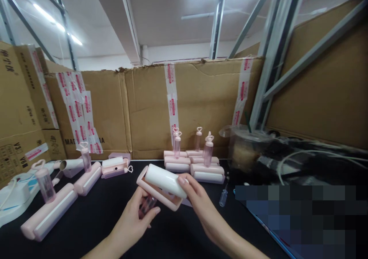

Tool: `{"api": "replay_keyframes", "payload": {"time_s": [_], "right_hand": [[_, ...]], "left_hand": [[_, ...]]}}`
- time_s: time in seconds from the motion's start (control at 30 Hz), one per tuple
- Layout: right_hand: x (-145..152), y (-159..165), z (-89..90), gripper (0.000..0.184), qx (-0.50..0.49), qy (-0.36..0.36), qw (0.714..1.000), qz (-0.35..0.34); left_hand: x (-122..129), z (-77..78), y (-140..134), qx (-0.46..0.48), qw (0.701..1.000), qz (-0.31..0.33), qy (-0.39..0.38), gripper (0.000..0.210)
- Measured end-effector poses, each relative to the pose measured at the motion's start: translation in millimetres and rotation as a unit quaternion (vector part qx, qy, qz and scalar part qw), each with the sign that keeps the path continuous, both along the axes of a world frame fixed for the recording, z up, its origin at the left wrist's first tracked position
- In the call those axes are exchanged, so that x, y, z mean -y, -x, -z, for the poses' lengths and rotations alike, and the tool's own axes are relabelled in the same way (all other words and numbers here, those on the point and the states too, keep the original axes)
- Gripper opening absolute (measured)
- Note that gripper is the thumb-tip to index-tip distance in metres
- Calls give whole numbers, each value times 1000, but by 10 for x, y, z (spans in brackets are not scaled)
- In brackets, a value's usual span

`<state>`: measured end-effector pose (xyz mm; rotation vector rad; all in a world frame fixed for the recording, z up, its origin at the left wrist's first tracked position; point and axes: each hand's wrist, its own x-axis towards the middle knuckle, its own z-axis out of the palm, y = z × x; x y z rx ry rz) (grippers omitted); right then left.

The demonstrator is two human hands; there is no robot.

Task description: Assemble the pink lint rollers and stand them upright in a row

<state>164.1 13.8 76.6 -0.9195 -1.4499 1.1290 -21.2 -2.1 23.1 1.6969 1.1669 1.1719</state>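
Observation:
My left hand (135, 213) is wrapped round the see-through handle (148, 203) of a pink lint roller (161, 195), low over the black tabletop. In its pink housing lies a glossy white cylinder (163, 178), tilted, with a gap along its lower side. My right hand (195, 197) pinches the right end of this white cylinder, thumb and fingers closed on it. Several similar pink lint rollers (207, 172) stand with handles up behind my hands. Two more lint rollers (51, 213) stand on the left. Another (115, 168) lies on its side with its heart-shaped ring facing right.
A small screwdriver (223, 195) lies right of my right hand. Beyond it are a plastic cup (244, 148) and white cables (301, 153). A white power strip (17, 197) sits at the left edge. Taped cardboard walls (149, 109) close off the back and sides.

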Motion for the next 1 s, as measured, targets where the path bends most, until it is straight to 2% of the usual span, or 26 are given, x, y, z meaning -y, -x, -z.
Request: {"api": "replay_keyframes", "payload": {"time_s": [0.13,0.27,0.37,0.47,0.57,0.67,0.73,0.83,1.0], "right_hand": [[59,50,93,36,30,-17,999,0],[-8,32,164,37,12,1,1000,16],[-77,-4,164,37,0,17,999,33],[-79,-2,174,34,13,15,1000,23],[-18,47,233,33,25,15,999,-29],[44,98,300,34,26,8,993,-117],[63,113,319,38,29,-1,989,-147],[61,101,301,42,49,-16,989,-142],[15,29,237,47,66,-30,988,-137]], "left_hand": [[20,59,-53,38,999,21,8,36],[13,81,-57,121,985,117,20,38],[-57,3,13,156,967,176,101,46],[-122,-96,84,209,942,142,220,57],[-104,-159,110,242,927,105,267,59],[-37,-173,101,205,942,76,254,57],[-3,-170,87,175,957,45,227,50],[10,-170,66,166,967,26,193,39],[-9,-174,69,186,970,28,156,34]]}}
